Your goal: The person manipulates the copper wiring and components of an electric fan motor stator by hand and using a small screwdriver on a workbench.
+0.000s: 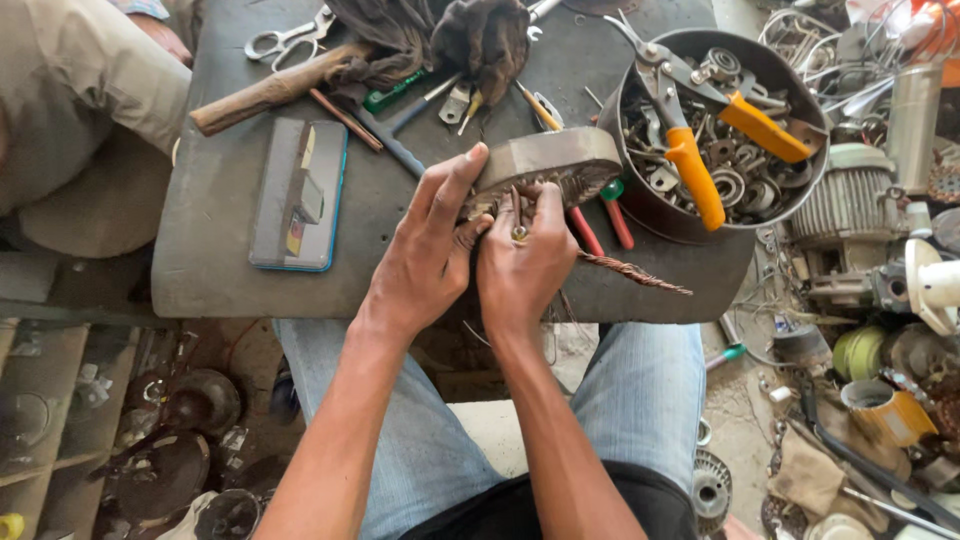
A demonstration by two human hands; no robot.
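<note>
While the left hand (425, 255) steadies the motor stator (545, 165), the right hand's (525, 255) grip pinches its copper wire (517, 212).

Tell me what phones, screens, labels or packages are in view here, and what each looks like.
Phone: flat on the grey table, left of both hands, dark rectangle in a blue-edged case, screen only showing reflections.
Yellow cup: among floor clutter at right, a pale label on its side.
</note>
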